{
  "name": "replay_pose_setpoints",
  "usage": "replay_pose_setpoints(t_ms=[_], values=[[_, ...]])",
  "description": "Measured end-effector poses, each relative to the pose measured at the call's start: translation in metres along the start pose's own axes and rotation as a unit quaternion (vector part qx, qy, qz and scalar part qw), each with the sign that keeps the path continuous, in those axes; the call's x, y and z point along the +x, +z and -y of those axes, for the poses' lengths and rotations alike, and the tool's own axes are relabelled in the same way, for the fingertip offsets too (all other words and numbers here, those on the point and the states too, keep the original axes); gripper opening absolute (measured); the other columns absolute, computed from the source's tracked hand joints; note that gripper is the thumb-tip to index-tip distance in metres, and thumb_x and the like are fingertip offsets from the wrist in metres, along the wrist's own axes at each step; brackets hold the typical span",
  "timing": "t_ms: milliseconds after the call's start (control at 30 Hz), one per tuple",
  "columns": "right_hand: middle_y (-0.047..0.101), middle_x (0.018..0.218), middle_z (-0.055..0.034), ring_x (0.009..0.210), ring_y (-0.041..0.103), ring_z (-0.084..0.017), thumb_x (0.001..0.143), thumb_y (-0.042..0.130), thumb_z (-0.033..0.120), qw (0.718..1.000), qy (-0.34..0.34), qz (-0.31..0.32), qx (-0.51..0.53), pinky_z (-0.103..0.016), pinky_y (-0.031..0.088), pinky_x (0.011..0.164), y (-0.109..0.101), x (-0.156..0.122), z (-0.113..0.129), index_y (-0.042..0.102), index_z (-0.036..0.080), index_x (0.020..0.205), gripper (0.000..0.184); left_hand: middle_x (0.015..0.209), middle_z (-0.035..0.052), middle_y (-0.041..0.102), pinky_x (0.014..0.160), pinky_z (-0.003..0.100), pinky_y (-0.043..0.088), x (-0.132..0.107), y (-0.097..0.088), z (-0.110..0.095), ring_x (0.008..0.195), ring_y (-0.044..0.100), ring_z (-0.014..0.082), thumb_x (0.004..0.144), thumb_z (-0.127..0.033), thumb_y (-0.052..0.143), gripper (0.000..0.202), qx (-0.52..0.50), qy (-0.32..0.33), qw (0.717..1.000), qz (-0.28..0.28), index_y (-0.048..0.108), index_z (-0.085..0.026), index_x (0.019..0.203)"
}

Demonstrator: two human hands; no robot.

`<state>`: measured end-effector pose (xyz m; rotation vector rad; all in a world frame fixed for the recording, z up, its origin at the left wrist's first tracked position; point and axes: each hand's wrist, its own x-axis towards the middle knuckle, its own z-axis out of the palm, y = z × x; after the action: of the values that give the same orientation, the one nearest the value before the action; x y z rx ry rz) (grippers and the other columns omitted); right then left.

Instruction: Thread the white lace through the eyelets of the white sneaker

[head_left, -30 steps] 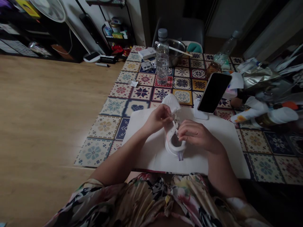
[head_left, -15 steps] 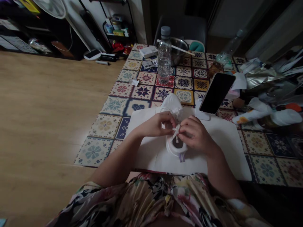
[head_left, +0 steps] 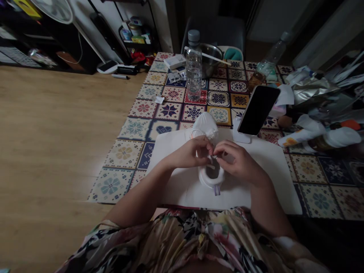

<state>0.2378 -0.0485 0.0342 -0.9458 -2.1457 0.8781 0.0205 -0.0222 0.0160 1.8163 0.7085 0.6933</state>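
A small white shoe (head_left: 211,182) with a purple-striped heel tab lies on a white sheet (head_left: 176,189), its opening toward me. Beyond my fingers shows a smooth white rounded part (head_left: 205,124), seemingly the toe. My left hand (head_left: 196,151) comes in from the left, thumb and forefinger pinched over the shoe's tongue area on a white shoelace (head_left: 211,165). From the right, my right hand (head_left: 234,159) meets it, its fingertips pinched on the lace too. The fingers hide much of the lace and the middle of the shoe.
Behind the sheet stand a phone (head_left: 258,110) on a white stand and a clear water bottle (head_left: 194,68). A metal pot (head_left: 209,62) sits at the back of the patterned table (head_left: 123,153). Bottles and bags (head_left: 315,94) crowd the right side.
My right hand's fingers have shifted up and closer to my left fingertips, over the lace. The lace strip that stood up between the hands now lies lower, by the shoe opening.
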Motion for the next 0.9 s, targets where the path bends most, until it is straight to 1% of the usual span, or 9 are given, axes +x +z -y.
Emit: replay_pose_setpoints(t_ms=[67, 100, 267, 333, 467, 600, 700, 800, 900], values=[[0.062, 0.099, -0.0038, 0.093, 0.058, -0.017, 0.08, 0.058, 0.003, 0.999, -0.007, 0.022, -0.022, -0.03, 0.045, 0.082, 0.0027, 0.0012, -0.0004, 0.059, 0.021, 0.095, 0.023, 0.091, 0.0017, 0.055, 0.067, 0.024, 0.048, 0.0001, 0.0008, 0.0003, 0.071, 0.055, 0.0094, 0.074, -0.018, 0.07, 0.014, 0.011, 0.006, 1.0, -0.002, 0.063, -0.015, 0.086], [0.06, 0.098, -0.0035, 0.091, 0.057, -0.016, 0.079, 0.057, 0.002, 0.999, -0.009, 0.025, -0.028, -0.029, 0.045, 0.081, 0.0039, 0.0016, -0.0004, 0.058, 0.021, 0.094, 0.024, 0.092, 0.0019, 0.055, 0.066, 0.025, 0.048, 0.0001, 0.001, 0.0002, 0.071, 0.054, 0.0095, 0.074, -0.018, 0.07, 0.014, 0.017, 0.008, 1.0, -0.001, 0.063, -0.015, 0.086], [0.05, 0.087, -0.0003, 0.081, 0.05, -0.014, 0.077, 0.054, 0.0, 0.999, -0.003, 0.025, -0.027, -0.026, 0.041, 0.073, 0.0065, 0.0023, -0.0021, 0.045, 0.021, 0.076, 0.023, 0.092, 0.002, 0.053, 0.069, 0.026, 0.048, 0.0003, 0.002, -0.0005, 0.073, 0.053, 0.0103, 0.075, -0.018, 0.067, 0.009, 0.025, 0.013, 1.0, 0.008, 0.06, -0.015, 0.08], [0.05, 0.088, -0.0003, 0.081, 0.05, -0.014, 0.079, 0.054, 0.002, 1.0, 0.004, 0.024, -0.01, -0.026, 0.041, 0.073, 0.0063, 0.0025, -0.0034, 0.046, 0.021, 0.079, 0.021, 0.093, 0.0023, 0.052, 0.07, 0.026, 0.048, 0.0005, 0.0027, -0.0004, 0.074, 0.053, 0.0107, 0.075, -0.018, 0.068, 0.01, 0.015, 0.015, 1.0, 0.006, 0.059, -0.016, 0.08], [0.053, 0.097, -0.002, 0.086, 0.052, -0.014, 0.086, 0.054, 0.007, 0.999, 0.009, 0.035, 0.021, -0.027, 0.042, 0.077, 0.0046, 0.0024, -0.0046, 0.053, 0.021, 0.091, 0.015, 0.096, 0.004, 0.053, 0.067, 0.026, 0.049, 0.001, 0.0032, 0.0, 0.073, 0.053, 0.0106, 0.079, -0.023, 0.068, 0.011, -0.012, 0.023, 1.0, -0.004, 0.063, -0.015, 0.084], [0.051, 0.093, -0.0018, 0.084, 0.05, -0.015, 0.088, 0.054, 0.01, 0.998, 0.022, 0.042, 0.033, -0.027, 0.042, 0.075, 0.0034, 0.0023, -0.0046, 0.05, 0.022, 0.085, 0.012, 0.097, 0.0045, 0.053, 0.067, 0.026, 0.049, 0.0011, 0.0026, 0.0005, 0.073, 0.054, 0.0103, 0.08, -0.023, 0.066, 0.009, -0.02, 0.024, 1.0, 0.005, 0.062, -0.014, 0.08], [0.049, 0.092, -0.0018, 0.086, 0.049, -0.016, 0.087, 0.055, 0.012, 0.997, 0.026, 0.05, 0.053, -0.027, 0.042, 0.074, 0.0035, 0.0024, -0.0053, 0.047, 0.022, 0.081, 0.014, 0.098, 0.0048, 0.053, 0.067, 0.026, 0.049, 0.0013, 0.0029, 0.0018, 0.073, 0.054, 0.0099, 0.08, -0.023, 0.066, 0.009, -0.03, 0.02, 0.999, 0.01, 0.064, -0.014, 0.082], [0.049, 0.09, -0.0018, 0.087, 0.048, -0.016, 0.085, 0.058, 0.014, 0.995, 0.029, 0.055, 0.081, -0.027, 0.042, 0.075, 0.0035, 0.0026, -0.0067, 0.046, 0.021, 0.075, 0.018, 0.097, 0.0054, 0.055, 0.069, 0.027, 0.049, 0.002, 0.003, 0.0027, 0.078, 0.054, 0.0123, 0.081, -0.026, 0.065, 0.011, -0.028, 0.021, 0.999, 0.014, 0.065, -0.015, 0.084], [0.049, 0.088, -0.0016, 0.086, 0.048, -0.016, 0.088, 0.061, 0.026, 0.989, 0.037, 0.053, 0.136, -0.029, 0.042, 0.079, 0.0021, 0.0027, -0.0085, 0.047, 0.021, 0.073, 0.022, 0.094, 0.0059, 0.057, 0.075, 0.028, 0.047, 0.0031, 0.001, 0.0028, 0.086, 0.054, 0.0156, 0.083, -0.028, 0.064, 0.013, -0.021, 0.028, 0.999, 0.016, 0.065, -0.015, 0.08]])
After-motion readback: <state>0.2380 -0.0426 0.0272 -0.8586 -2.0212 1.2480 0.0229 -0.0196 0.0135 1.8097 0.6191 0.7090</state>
